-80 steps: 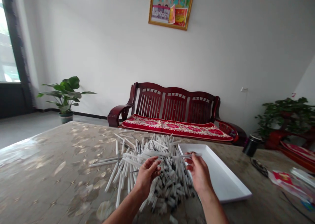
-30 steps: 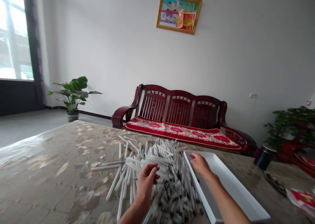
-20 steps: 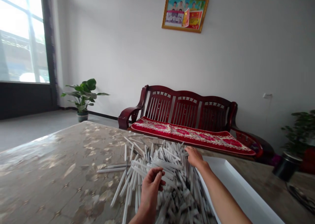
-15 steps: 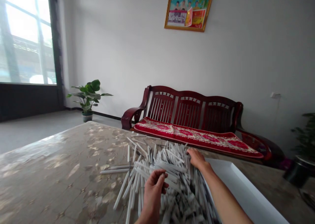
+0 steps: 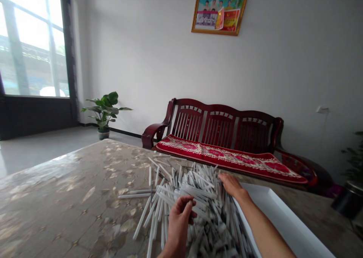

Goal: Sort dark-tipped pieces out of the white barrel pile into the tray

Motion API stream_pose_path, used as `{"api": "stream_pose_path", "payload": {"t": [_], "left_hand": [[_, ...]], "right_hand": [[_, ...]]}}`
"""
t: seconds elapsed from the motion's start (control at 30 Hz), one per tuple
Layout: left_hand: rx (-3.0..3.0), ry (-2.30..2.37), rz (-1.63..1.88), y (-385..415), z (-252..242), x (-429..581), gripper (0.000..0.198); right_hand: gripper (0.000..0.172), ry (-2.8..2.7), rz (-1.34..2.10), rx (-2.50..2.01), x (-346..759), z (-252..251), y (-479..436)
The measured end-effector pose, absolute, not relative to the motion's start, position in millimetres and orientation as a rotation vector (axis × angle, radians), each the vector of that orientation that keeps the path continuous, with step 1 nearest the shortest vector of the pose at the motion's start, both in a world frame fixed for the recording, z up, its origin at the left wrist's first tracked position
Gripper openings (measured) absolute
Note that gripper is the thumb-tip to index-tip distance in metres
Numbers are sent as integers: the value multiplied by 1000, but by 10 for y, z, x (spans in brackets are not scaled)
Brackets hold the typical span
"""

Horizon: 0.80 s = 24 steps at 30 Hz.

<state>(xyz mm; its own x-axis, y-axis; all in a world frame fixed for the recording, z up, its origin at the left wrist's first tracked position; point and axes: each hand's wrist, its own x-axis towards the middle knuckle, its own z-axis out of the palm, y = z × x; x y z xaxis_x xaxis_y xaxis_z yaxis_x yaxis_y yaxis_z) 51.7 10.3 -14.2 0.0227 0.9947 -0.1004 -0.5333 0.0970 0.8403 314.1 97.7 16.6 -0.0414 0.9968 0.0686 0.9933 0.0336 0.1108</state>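
Curling half shut, the left hand has an unclear hold among light, stiff white sticks, best pinched mid-shaft, while the open right hand rests on them.

the left hand curls over a pile of white sticks on the desk; the right hand touches the pile's right side, just beside a white tray.
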Motion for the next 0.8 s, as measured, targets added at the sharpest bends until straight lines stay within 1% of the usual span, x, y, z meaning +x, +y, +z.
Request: {"api": "stream_pose_path", "payload": {"t": [0.23, 0.33, 0.43, 0.5, 0.6, 0.7, 0.8], "left_hand": [[711, 842, 1346, 94, -151, 513, 28], [706, 833, 1345, 89, -139, 520, 27], [726, 843, 1319, 86, -118, 525, 27], [757, 844, 1294, 80, -103, 530, 29], [807, 807, 1234, 61, -88, 543, 34], [822, 723, 1111, 20, -93, 559, 47], [773, 635, 984, -39, -107, 569, 58]], "right_hand": [[34, 2359, 303, 2170, 3088, 298, 778], [32, 2491, 336, 2098, 2958, 367, 615], [34, 2633, 320, 1948, 2787, 385, 422], [39, 2725, 314, 1866, 2686, 373, 300], [48, 2972, 393, 1775, 2556, 344, 142], [49, 3244, 514, 1748, 2387, 309, -9], [49, 3423, 485, 1756, 2148, 246, -165]]}}
